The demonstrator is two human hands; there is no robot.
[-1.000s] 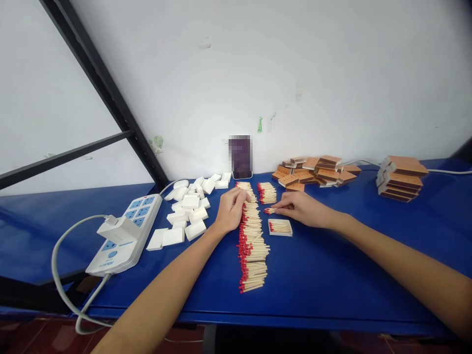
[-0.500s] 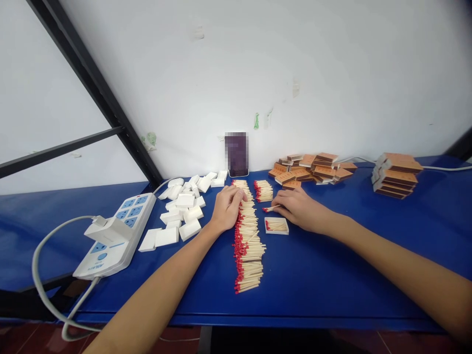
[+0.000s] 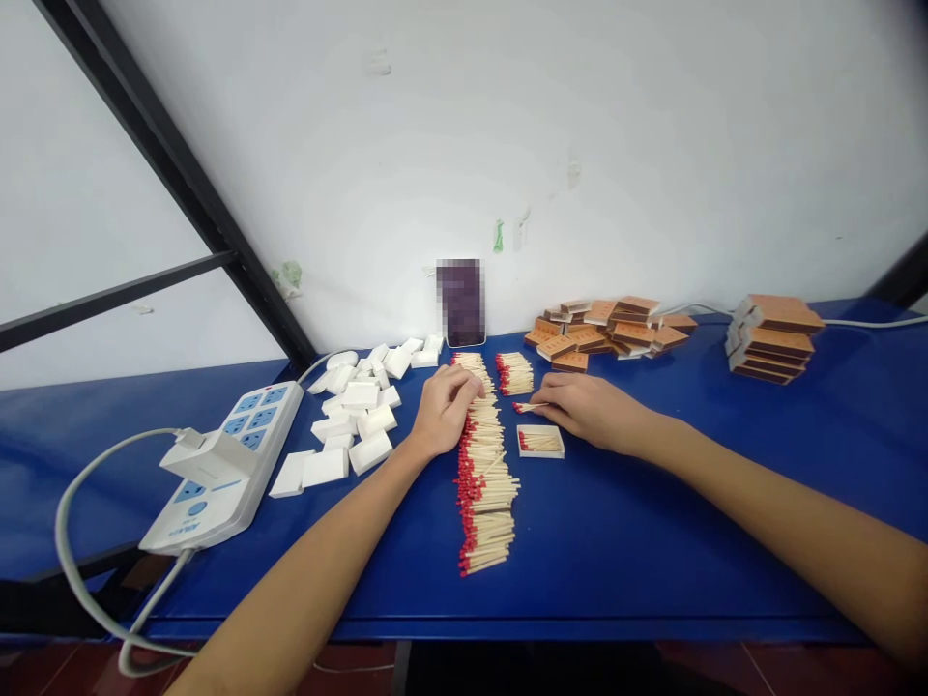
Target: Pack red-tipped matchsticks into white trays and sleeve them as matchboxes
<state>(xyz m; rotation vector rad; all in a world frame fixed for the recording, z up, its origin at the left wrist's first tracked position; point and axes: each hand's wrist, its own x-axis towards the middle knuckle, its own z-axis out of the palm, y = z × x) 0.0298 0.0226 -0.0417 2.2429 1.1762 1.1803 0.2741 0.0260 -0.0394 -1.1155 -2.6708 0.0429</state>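
A long row of red-tipped matches [image 3: 484,483] runs down the middle of the blue table [image 3: 652,522]. My left hand [image 3: 448,406] rests on the far part of that row, fingers curled over the sticks. My right hand [image 3: 587,406] pinches a few matches [image 3: 523,407] just beyond a small white tray [image 3: 540,442] that holds several matches. A smaller bundle of matches [image 3: 514,372] lies further back between my hands.
White inner trays [image 3: 359,411] are scattered at the left. A white power strip [image 3: 224,459] with plug and cable sits at far left. Orange matchbox sleeves are piled [image 3: 609,331] at the back and stacked [image 3: 774,338] at right. A dark phone [image 3: 462,302] leans on the wall.
My hands have barely shifted; the right hand still pinches matches above the small tray. The camera view has drifted slightly.
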